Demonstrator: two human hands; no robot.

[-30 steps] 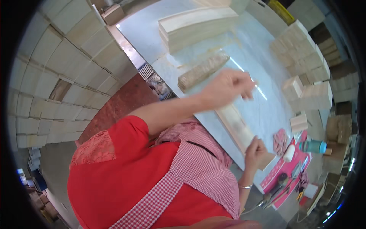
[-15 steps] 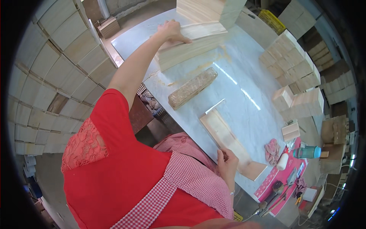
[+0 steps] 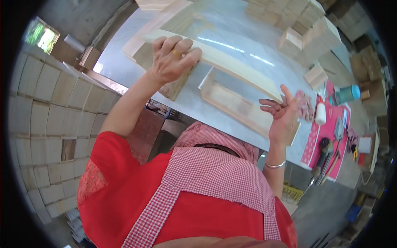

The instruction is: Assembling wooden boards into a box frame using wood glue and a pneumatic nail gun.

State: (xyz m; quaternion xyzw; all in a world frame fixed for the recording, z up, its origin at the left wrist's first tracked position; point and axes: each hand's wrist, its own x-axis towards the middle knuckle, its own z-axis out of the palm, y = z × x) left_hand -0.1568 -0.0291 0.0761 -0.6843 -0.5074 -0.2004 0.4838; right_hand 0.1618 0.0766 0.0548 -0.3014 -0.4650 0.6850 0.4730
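My left hand (image 3: 173, 58) is closed around the left part of a long, pale wooden board (image 3: 237, 66), raised slantwise over the table. The board's right end reaches the fingers of my right hand (image 3: 283, 118), which is open with its fingers apart; whether they touch is unclear. Beneath the board lies a long wooden frame piece (image 3: 231, 98) with an upright end. My right hand hides part of its right end. A brown block (image 3: 177, 87) rests under my left wrist, partly covered.
Wooden pieces stand stacked at the table's far right (image 3: 318, 39). A white bottle (image 3: 320, 112), a pink cloth (image 3: 305, 105), a teal bottle (image 3: 345, 95) and several tools (image 3: 324, 159) are at right. A wall of stacked wooden pieces (image 3: 49, 128) rises on my left.
My left hand has brought a board from the pile at the far left toward me, over the frame piece. My right hand has left the frame piece's near edge and lifted, fingers spread.
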